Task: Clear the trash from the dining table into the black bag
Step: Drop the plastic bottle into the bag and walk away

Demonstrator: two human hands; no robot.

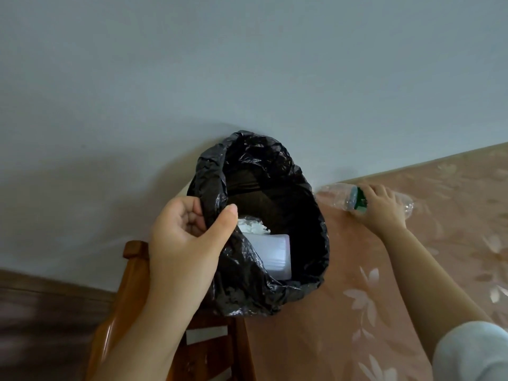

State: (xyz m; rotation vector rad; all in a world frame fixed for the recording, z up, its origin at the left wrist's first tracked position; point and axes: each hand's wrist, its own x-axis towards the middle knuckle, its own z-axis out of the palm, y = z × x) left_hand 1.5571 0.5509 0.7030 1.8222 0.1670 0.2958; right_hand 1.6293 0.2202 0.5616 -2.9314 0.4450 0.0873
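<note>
The clear plastic bottle (365,200) lies on its side at the far edge of the counter (384,270), close against the wall (247,64), its long axis running roughly along that far edge, with one end pointing left toward the black bag (302,243) and the other end pointing right, out past the hand. The right hand (383,209) is laid over the bottle's middle by the green label (358,200), and its fingers (368,191) are curled down around the body; they appear to be closing on it, though whether the grip is firm I cannot tell. The left hand (189,237) is farther from the bottle and is occupied: its fingers pinch the near-left rim of the bag between thumb and knuckles, holding the mouth wide open just off the counter's left edge, above a wooden chair (132,284). Inside the bag sit a white plastic container (270,254) and some crumpled white tissue (251,226). The bag's opening lies directly left of the bottle and near it, so the coming move looks like a short lift and leftward carry, leading end first, over the rim.
</note>
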